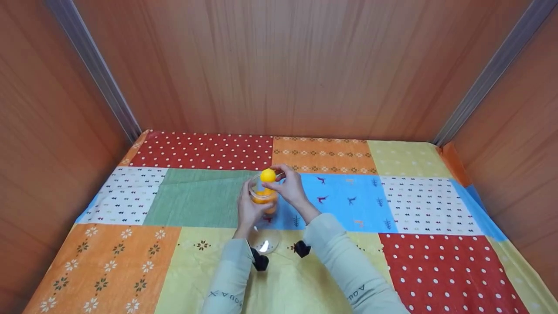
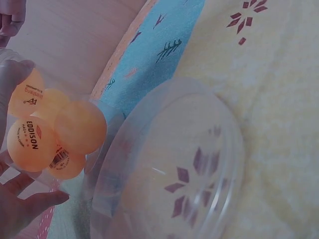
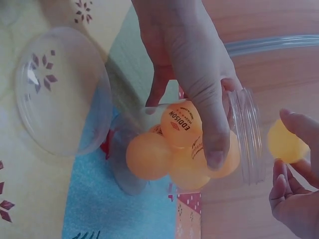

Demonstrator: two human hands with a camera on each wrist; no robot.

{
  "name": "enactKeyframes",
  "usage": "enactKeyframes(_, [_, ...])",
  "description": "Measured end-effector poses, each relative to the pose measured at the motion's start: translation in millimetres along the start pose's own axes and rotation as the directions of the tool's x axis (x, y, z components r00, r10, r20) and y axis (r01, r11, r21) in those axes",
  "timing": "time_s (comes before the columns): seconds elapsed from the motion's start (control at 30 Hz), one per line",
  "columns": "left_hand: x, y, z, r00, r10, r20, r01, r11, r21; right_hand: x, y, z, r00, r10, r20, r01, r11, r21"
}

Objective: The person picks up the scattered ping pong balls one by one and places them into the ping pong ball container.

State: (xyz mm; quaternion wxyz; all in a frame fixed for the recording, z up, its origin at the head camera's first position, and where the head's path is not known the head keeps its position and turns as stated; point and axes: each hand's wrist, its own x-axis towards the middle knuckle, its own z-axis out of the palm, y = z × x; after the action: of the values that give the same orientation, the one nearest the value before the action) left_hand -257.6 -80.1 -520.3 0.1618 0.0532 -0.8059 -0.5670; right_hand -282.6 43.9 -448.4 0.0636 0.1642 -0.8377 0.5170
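A clear plastic jar with a threaded mouth holds several orange table tennis balls, some printed EDDISON. My left hand grips the jar around its side, the thumb and fingers curled on the wall in the right wrist view. Just outside the jar's mouth, my right hand pinches one orange table tennis ball between thumb and fingers. Nearer my body, a round clear lid lies on the cloth, also seen large in the left wrist view.
A patchwork-print cloth covers the table. Wood-grain panels stand at the back and both sides, with grey metal posts in the corners. Black wrist devices sit near both sleeves.
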Motion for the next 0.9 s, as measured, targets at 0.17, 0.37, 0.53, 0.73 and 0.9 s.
enactKeyframes(0.17, [1.3, -0.8, 0.7, 1.0, 0.016, -0.004, -0.016, 1.0, -0.008, -1, 2, -3, 1.0, -0.001, -0.018, 0.001, 1.0, 0.004])
enactKeyframes(0.37, [1.2, -1.5, 0.4, 1.0, -0.001, -0.006, 0.001, 1.0, 0.0, -2, 7, -10, 0.999, -0.031, -0.042, 0.032, 0.999, 0.007])
enactKeyframes(0.53, [0.6, -0.9, -2.7, 0.999, -0.035, 0.019, 0.035, 0.999, -0.012, -4, 12, -18, 0.998, -0.042, -0.045, 0.042, 0.999, -0.001])
enactKeyframes(0.73, [0.3, -0.8, -4.7, 0.998, -0.05, 0.024, 0.051, 0.998, -0.029, -8, 22, -31, 0.993, -0.097, -0.062, 0.095, 0.995, -0.029])
enactKeyframes(0.9, [0.4, 2.0, -4.7, 0.996, -0.067, 0.054, 0.068, 0.997, -0.024, -13, 33, -46, 0.991, -0.109, -0.077, 0.104, 0.992, -0.066])
